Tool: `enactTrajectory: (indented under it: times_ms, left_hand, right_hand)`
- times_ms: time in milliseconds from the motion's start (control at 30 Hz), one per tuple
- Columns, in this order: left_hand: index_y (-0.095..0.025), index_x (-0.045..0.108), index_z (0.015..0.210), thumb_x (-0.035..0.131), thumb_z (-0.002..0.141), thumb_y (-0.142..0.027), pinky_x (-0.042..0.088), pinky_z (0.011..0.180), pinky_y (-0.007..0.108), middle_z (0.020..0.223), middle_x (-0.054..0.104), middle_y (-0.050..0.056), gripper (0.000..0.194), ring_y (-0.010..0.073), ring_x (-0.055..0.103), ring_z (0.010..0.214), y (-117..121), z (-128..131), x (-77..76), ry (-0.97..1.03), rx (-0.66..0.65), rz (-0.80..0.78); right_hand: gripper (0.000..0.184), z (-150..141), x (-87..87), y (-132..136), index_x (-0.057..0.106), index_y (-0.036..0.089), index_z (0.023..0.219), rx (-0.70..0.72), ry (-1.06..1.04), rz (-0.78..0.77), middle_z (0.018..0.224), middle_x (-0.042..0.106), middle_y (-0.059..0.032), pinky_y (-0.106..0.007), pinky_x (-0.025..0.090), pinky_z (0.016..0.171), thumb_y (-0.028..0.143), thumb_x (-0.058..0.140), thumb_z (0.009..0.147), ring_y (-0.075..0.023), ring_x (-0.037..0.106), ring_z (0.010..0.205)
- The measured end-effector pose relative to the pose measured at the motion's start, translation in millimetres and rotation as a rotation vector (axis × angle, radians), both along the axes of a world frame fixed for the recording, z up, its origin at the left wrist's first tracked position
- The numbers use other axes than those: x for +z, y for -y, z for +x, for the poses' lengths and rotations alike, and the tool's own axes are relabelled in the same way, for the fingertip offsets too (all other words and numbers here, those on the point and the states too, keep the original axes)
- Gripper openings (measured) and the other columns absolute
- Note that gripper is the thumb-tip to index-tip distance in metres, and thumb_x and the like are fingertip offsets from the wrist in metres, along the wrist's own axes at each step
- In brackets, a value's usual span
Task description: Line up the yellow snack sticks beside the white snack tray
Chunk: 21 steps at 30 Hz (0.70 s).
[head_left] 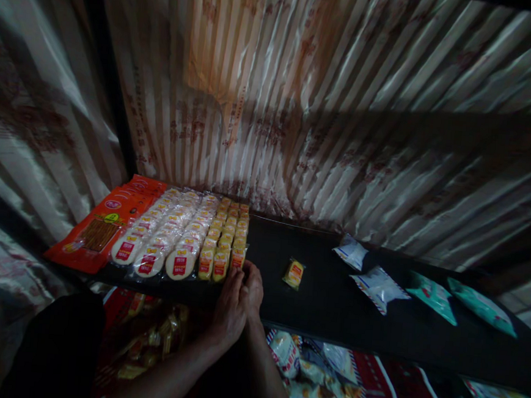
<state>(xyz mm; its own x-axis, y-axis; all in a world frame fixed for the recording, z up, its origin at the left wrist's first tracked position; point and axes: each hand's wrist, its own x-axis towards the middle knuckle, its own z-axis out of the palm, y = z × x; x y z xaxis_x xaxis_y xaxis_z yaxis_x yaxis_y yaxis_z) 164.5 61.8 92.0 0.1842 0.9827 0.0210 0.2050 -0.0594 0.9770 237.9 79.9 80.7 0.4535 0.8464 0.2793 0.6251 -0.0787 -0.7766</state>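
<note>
- Two hands of yours meet near the lower centre of the frame, left hand [231, 303] and right hand [253, 289] pressed side by side.
- Your fingers are bunched narrowly at the front yellow packet [237, 258] of the rightmost row; you cannot tell from this view whether either hand grips it or only touches it.
- That packet stands left of centre on the black shelf [321, 307], at the near end of three rows of small yellow packets [220, 264].
- Left of these rows, you have three rows of round white packets [148, 262], overlapping one another, and then orange bags [93, 228] at the shelf's left end.
- Right of your hands, a single yellow packet [294, 274] lies apart near the centre.
- Farther right, you see two white packets [381, 288] and two teal packets [484, 307] spaced along the shelf.
- Below the shelf, gold-wrapped pieces [153, 337] show dimly at the lower left, and mixed bags [316, 375] right of your forearms.
- Behind everything, striped sheeting [265, 88] fills the upper frame.
</note>
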Motion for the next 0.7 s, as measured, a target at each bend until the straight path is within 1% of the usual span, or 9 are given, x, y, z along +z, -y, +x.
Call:
enactTrajectory:
  times_ms: [100, 233, 367, 433, 567, 633, 700]
  left_hand:
    - [-0.015, 0.053, 0.124, 0.038, 0.083, -0.031, 0.027, 0.113, 0.035, 0.137, 0.048, 0.009, 0.047, 0.0233, 0.038, 0.131, -1, -2, -2.6, -0.043, -0.011, -0.011]
    - [-0.008, 0.049, 0.127, 0.037, 0.083, -0.030, 0.023, 0.114, 0.036, 0.142, 0.042, 0.014, 0.051, 0.0224, 0.035, 0.133, -1, 0, -3.4, -0.076, -0.002, -0.024]
    - [-0.005, 0.049, 0.126, 0.036, 0.083, -0.029, 0.025, 0.114, 0.039, 0.141, 0.041, 0.018, 0.051, 0.0251, 0.036, 0.133, -1, 4, -7.2, -0.065, 0.013, 0.013]
    - [-0.006, 0.049, 0.126, 0.036, 0.082, -0.026, 0.026, 0.113, 0.040, 0.141, 0.041, 0.018, 0.050, 0.0252, 0.036, 0.132, -2, 6, -11.5, -0.050, 0.031, 0.020]
    - [-0.013, 0.052, 0.125, 0.039, 0.080, -0.020, 0.025, 0.114, 0.033, 0.139, 0.046, 0.010, 0.047, 0.0201, 0.037, 0.132, -5, 9, -18.1, -0.023, 0.033, -0.024]
    - [-0.011, 0.050, 0.126, 0.037, 0.081, -0.020, 0.024, 0.114, 0.032, 0.141, 0.044, 0.011, 0.048, 0.0194, 0.035, 0.133, -5, 9, -17.4, -0.024, 0.033, -0.026]
    - [-0.007, 0.048, 0.128, 0.034, 0.082, -0.022, 0.023, 0.114, 0.033, 0.143, 0.040, 0.014, 0.050, 0.0200, 0.034, 0.134, -4, 8, -14.0, -0.037, 0.026, -0.019]
  right_hand:
    - [0.032, 1, -0.7, -2, 0.059, 0.016, 0.100, 0.003, 0.036, 0.002, 0.097, 0.064, -0.0112, -0.037, 0.045, 0.086, 0.025, 0.042, 0.074, -0.0227, 0.058, 0.091]
    - [0.031, 1, -1.2, -2, 0.060, 0.016, 0.099, -0.002, 0.069, 0.000, 0.095, 0.064, -0.0107, -0.036, 0.045, 0.084, 0.025, 0.042, 0.075, -0.0229, 0.057, 0.090]
    - [0.028, 1, -0.7, -1, 0.061, 0.019, 0.094, -0.034, 0.057, -0.013, 0.090, 0.064, -0.0081, -0.036, 0.046, 0.082, 0.025, 0.043, 0.073, -0.0226, 0.057, 0.087]
    - [0.027, 1, 0.0, -1, 0.060, 0.020, 0.093, -0.031, 0.020, 0.014, 0.089, 0.063, -0.0067, -0.034, 0.046, 0.080, 0.024, 0.043, 0.073, -0.0211, 0.058, 0.085]
    - [0.027, 1, 2.9, -2, 0.060, 0.019, 0.092, -0.010, -0.035, 0.050, 0.089, 0.063, -0.0074, -0.032, 0.047, 0.076, 0.022, 0.043, 0.072, -0.0198, 0.058, 0.083]
    - [0.026, 2, 4.3, -3, 0.060, 0.018, 0.091, 0.010, -0.044, 0.024, 0.088, 0.064, -0.0083, -0.033, 0.047, 0.077, 0.023, 0.042, 0.072, -0.0206, 0.058, 0.083]
    - [0.026, 4, 5.0, -3, 0.061, 0.017, 0.090, 0.045, -0.055, 0.001, 0.088, 0.064, -0.0087, -0.033, 0.047, 0.078, 0.024, 0.042, 0.073, -0.0209, 0.059, 0.083]
